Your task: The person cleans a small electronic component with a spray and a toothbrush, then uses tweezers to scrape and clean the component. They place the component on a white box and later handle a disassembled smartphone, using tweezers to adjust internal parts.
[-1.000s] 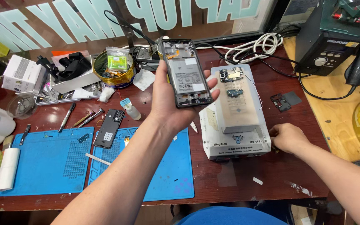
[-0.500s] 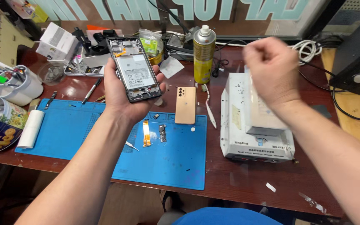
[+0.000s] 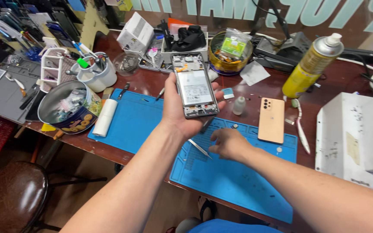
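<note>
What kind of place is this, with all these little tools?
Most likely a phone repair bench. The left hand holds an opened phone with its insides showing, blue work mats cover the table, and tweezers lie by the right hand.

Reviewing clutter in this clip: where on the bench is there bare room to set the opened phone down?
Bare patches: the left blue mat between the white roll and the left hand, and the right blue mat nearer the person than the right hand. Crowded: the back of the bench around the yellow bowl, white mug and round tin.
</note>
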